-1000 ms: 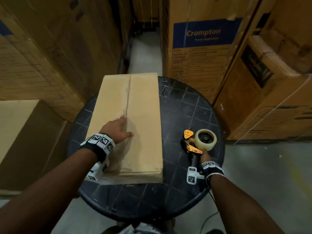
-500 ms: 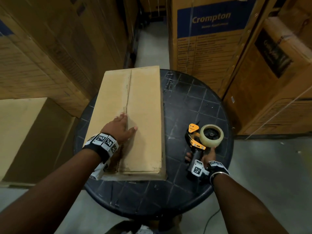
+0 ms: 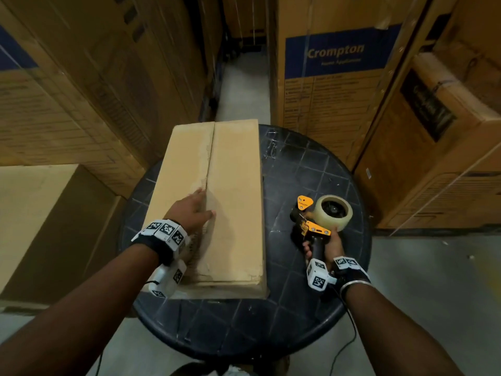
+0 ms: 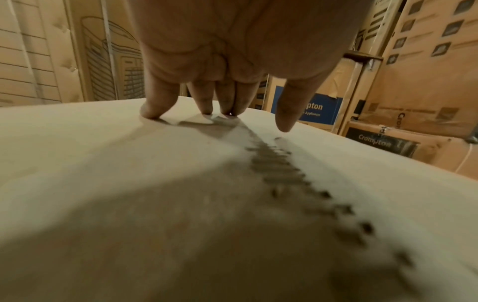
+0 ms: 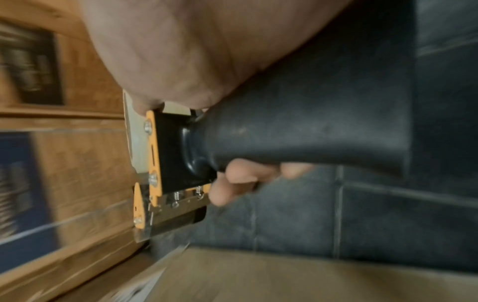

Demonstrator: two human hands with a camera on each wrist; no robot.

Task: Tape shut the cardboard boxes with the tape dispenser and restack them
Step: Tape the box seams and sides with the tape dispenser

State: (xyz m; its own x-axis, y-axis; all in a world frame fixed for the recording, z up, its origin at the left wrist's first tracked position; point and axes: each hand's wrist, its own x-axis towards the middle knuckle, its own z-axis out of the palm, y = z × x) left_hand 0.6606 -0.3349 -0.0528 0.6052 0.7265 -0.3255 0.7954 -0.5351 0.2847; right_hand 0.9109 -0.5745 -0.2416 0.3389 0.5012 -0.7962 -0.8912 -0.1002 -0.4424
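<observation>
A long plain cardboard box (image 3: 235, 191) lies on the round black table (image 3: 298, 316), its two top flaps meeting at a middle seam. My left hand (image 3: 193, 210) presses flat on the box top beside that seam, its straight fingertips (image 4: 151, 114) touching the cardboard (image 4: 103, 163). To the right of the box, my right hand (image 3: 329, 246) grips the black handle (image 5: 297, 130) of the orange tape dispenser (image 3: 315, 221), which carries a roll of clear tape (image 3: 336, 211). The dispenser sits just above the table, apart from the box.
Tall printed cartons stand close around: a stack at the left (image 3: 81, 85), a blue-labelled Crompton carton (image 3: 333, 77) behind the table, and more at the right (image 3: 433, 137). Another plain box (image 3: 40, 218) sits low at the left. A narrow aisle (image 3: 244, 85) runs ahead.
My right hand has closed round the dispenser's handle and lifted it slightly towards me. The left hand stays pressed on the box.
</observation>
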